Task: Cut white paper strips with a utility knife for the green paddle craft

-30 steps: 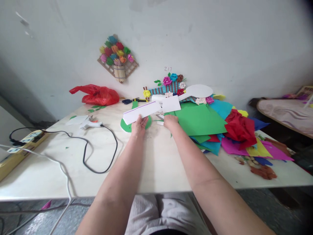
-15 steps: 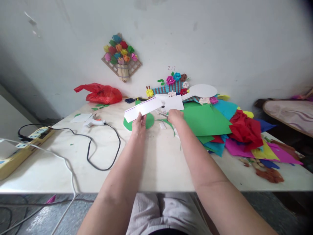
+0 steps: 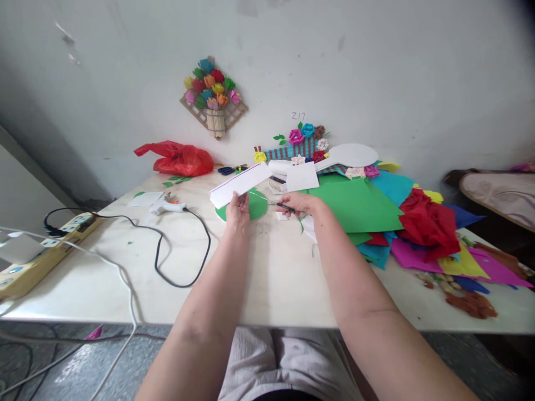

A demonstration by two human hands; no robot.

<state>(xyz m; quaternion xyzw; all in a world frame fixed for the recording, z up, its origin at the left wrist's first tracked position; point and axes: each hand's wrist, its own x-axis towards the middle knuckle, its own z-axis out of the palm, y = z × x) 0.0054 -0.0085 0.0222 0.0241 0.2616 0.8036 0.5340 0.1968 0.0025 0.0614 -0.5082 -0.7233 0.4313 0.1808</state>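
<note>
My left hand (image 3: 238, 211) is closed on a white paper strip (image 3: 240, 185) that has a purple line along its upper edge. The strip is held tilted above a round green paper piece (image 3: 258, 207) lying on the table. In my right hand (image 3: 301, 204) is a pair of scissors (image 3: 286, 207) with dark handles, the blades pointing left towards the strip but apart from it. Just beyond that hand lies a white card rectangle (image 3: 302, 176). Small white and green offcuts lie on the table beside the scissors.
Green sheets (image 3: 355, 206) and crumpled red paper (image 3: 430, 223) pile up on the right. A glue gun (image 3: 167, 207) with a black cord lies left, near a yellow power strip (image 3: 71, 239). A red plastic bag (image 3: 179, 159) and paper flowers (image 3: 296, 137) stand by the wall.
My right hand has turned and drawn the scissors into clear view, with the blades towards the strip. My left hand still holds the strip. The whole view has shifted slightly.
</note>
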